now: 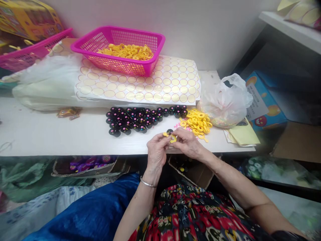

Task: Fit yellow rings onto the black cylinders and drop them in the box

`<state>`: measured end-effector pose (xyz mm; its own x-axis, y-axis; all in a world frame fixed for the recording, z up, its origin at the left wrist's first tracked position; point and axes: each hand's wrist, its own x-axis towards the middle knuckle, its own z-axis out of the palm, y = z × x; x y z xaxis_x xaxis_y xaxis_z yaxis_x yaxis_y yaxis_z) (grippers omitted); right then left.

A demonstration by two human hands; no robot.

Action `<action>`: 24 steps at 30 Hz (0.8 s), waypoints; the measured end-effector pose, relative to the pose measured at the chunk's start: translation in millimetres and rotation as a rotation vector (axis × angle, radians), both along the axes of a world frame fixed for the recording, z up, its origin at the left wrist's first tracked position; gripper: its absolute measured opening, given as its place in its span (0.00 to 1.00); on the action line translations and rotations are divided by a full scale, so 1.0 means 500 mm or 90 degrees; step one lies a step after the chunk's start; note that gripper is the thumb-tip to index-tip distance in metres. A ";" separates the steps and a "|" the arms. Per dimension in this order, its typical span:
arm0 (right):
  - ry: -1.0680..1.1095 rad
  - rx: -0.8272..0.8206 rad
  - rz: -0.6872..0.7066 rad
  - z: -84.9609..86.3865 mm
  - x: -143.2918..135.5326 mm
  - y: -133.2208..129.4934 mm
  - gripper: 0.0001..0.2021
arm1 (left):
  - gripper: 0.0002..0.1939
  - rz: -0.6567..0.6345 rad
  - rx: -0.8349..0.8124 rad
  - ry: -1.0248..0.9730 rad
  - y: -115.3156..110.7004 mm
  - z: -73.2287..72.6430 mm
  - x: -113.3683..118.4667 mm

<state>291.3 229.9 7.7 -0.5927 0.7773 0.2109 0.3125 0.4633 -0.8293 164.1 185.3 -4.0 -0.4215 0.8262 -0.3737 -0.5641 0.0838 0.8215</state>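
Both hands meet at the table's front edge. My left hand (pixel 157 149) has its fingers closed on a yellow ring piece (pixel 173 138) with a short tab. My right hand (pixel 187 142) touches the same piece from the right, its thumb and fingers pinched together at the ring. A black round piece (pixel 170 131) shows just behind the fingertips. Beyond the hands, black round pieces (pixel 135 117) with pink dots stand packed together. To their right lies a pile of yellow ring pieces (pixel 199 121), with small pink bits (pixel 178 126) beside it.
A pink basket (pixel 117 62) of yellow pieces stands on sheets of round stickers (pixel 167 89) at the back. A clear plastic bag (pixel 225 100) and a blue box (pixel 265 103) are at the right. Open cartons (pixel 193 169) sit below the table (pixel 50 134).
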 end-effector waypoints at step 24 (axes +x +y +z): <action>-0.333 0.080 -0.054 -0.013 -0.045 0.051 0.07 | 0.15 0.022 -0.007 0.173 0.059 -0.081 0.006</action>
<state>269.0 255.2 1.1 -0.5801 0.8145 -0.0004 0.7088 0.5046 -0.4929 167.3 214.8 -44.5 -0.5354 0.8063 -0.2514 -0.3257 0.0775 0.9423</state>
